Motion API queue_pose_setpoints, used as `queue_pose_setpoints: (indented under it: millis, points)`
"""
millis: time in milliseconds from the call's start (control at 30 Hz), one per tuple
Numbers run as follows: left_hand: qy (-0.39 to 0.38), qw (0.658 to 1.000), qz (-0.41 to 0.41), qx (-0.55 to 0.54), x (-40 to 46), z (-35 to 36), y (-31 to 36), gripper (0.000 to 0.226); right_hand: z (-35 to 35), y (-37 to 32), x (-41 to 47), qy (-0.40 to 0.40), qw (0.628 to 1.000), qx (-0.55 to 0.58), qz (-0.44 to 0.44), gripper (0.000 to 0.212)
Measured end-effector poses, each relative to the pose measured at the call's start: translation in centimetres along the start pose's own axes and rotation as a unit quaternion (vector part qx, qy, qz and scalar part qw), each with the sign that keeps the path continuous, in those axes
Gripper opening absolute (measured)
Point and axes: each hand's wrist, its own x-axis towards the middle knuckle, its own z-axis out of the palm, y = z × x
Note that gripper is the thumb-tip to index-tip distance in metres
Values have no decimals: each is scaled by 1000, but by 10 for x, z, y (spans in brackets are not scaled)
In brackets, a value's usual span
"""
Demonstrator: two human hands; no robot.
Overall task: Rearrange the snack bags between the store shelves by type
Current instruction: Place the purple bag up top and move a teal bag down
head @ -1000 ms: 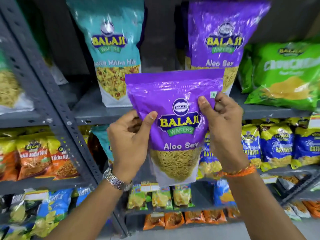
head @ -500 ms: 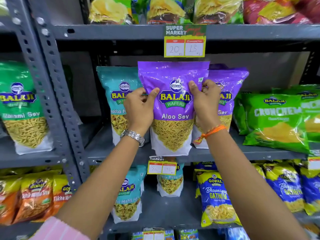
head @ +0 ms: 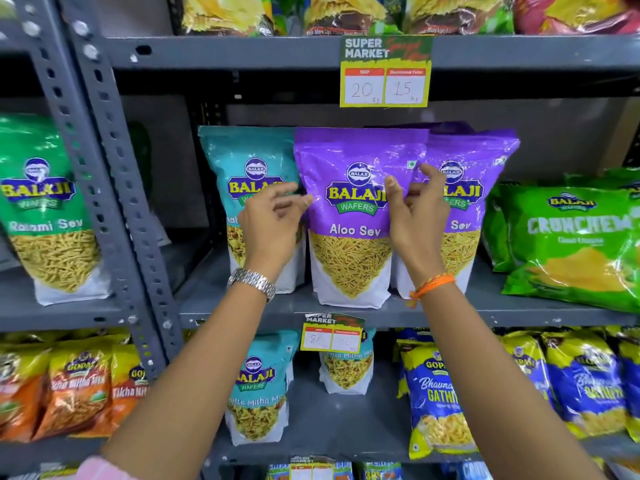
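Observation:
A purple Aloo Sev bag (head: 353, 237) stands upright on the middle grey shelf (head: 519, 311), between a teal Khatta Mitha Mix bag (head: 242, 157) and a second purple Aloo Sev bag (head: 485, 157). My left hand (head: 273, 220) hovers at the standing bag's left edge with fingers spread, holding nothing. At the bag's right edge is my right hand (head: 415, 209), fingers curled apart, just off the plastic. Both hands partly cover the neighbouring bags.
Green Crunchem bags (head: 568, 244) lie at the right of the same shelf. A green Ratlami Sev bag (head: 45, 209) stands left of the perforated upright (head: 114, 174). Below are teal bags (head: 256, 386), blue Gathiya bags (head: 436, 396) and orange mix bags (head: 72, 389). Price tags (head: 384, 81) hang on the shelf edges.
I raised the purple Aloo Sev bag onto the middle shelf and set it upright. Both hands have since let go and drawn slightly back from it.

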Motion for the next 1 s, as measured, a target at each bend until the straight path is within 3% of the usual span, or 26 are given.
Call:
queue_pose_setpoints:
  millis: [100,233,300,367,467,533,700,833,933,1000]
  points:
    - [65,998,-13,-23,-5,-29,-12,14,-10,-6,-16,31,998,-52,-28,65]
    - [136,990,-39,-5,-14,-62,-31,16,-1,-27,-66,116,985,-50,-118,37]
    - [144,987,-76,1,-15,-69,-36,30,21,-35,-98,59,987,-12,-147,26]
    - [109,984,-141,-7,-8,-73,-47,46,48,-36,-120,-56,989,16,-133,29]
    - [9,976,-212,-50,5,-79,-69,73,87,-24,-135,-212,973,-13,-90,56]
    - [-46,967,-237,-82,8,-80,-74,71,105,-17,-137,-261,963,-47,-46,74]
    - [-131,962,-234,-56,-2,-82,-75,61,131,-5,-127,-258,964,-45,51,86]
    - [-107,972,-209,-13,-8,-89,-76,62,141,1,-117,-246,965,-38,88,82]
    - [-71,982,-171,45,-15,-96,-83,77,140,2,-113,-263,961,-31,80,78]
    - [-40,985,-136,103,-22,-100,-80,71,138,5,-113,-289,955,-2,65,74]
